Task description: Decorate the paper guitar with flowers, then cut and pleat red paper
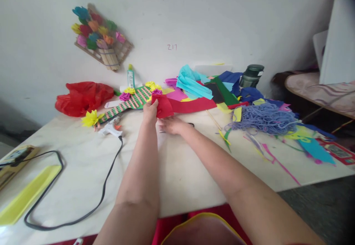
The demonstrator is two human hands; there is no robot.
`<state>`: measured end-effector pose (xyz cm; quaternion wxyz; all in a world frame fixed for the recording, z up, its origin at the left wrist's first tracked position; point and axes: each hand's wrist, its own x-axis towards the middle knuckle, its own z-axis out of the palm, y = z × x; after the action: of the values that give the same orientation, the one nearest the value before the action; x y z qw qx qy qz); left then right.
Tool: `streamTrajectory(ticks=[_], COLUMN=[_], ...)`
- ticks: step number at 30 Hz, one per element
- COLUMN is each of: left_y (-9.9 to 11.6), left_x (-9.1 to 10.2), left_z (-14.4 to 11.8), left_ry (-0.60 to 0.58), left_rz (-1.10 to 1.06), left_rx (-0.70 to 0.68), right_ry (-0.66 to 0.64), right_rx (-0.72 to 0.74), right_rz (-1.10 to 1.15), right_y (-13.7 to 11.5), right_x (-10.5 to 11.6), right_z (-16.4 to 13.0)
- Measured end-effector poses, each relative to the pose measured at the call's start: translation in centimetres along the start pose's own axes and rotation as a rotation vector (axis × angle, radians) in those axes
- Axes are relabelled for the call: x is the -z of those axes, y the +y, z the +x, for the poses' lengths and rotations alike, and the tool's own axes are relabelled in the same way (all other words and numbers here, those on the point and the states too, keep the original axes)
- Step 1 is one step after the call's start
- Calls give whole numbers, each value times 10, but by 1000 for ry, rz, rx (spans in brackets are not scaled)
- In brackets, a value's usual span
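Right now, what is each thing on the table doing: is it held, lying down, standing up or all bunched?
Left hand: grip shut on red crepe paper sheet.
Right hand: flat on the white table, grip open.
White glue gun: lying on its side, black cord attached.
Green glue bottle: upright, capped.
Red plastic bag: crumpled.
Purple yarn bundle: tangled.
Dark green jar: upright, lid on.

Bright, even daylight fills the scene; shadows on the pale cream desk (194, 171) are faint. Wide-angle distortion bends the edges, and the corners blur slightly.
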<state>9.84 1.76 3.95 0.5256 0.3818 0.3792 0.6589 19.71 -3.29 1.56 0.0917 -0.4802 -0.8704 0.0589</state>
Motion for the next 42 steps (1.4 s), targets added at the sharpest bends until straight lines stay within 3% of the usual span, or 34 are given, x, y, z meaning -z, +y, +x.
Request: streamTrajectory(ticks=[3,7,9,12,14,17,22,25,29,42], left_y=[-7,-16,-19,-25,-28,-31,-31,-31,-31,-35], left_x=[3,6,7,9,10,12,14,14,14,21], left_z=[3,3,2,-1,-1,0,1,0,1,8], left_ry=[11,25,27,7,-14,-42,-17,-5,11,28], left_rz=[-4,-28,-44,-53,-51,-59,-22,-4,8,48], left_rx=[29,62,68,63,54,28,24,29,46,65], right_ry=[-142,-198,-221,-125,-132,-258,-207,-250,-210,-197], right_rx=[-235,-565,-651,-537,-460,-389,-278,-272,-271,-260], right_rz=[-47,-203,-223,-253,-263,-233,-234,-246,-266,-257], right_y=[25,50,50,36,23,9,3,0,-2,-10], right_x=[10,32,44,56,60,63,59,53,46,57], right_z=[-14,-35,-43,-51,-57,-66,-75,-71,-68,-73])
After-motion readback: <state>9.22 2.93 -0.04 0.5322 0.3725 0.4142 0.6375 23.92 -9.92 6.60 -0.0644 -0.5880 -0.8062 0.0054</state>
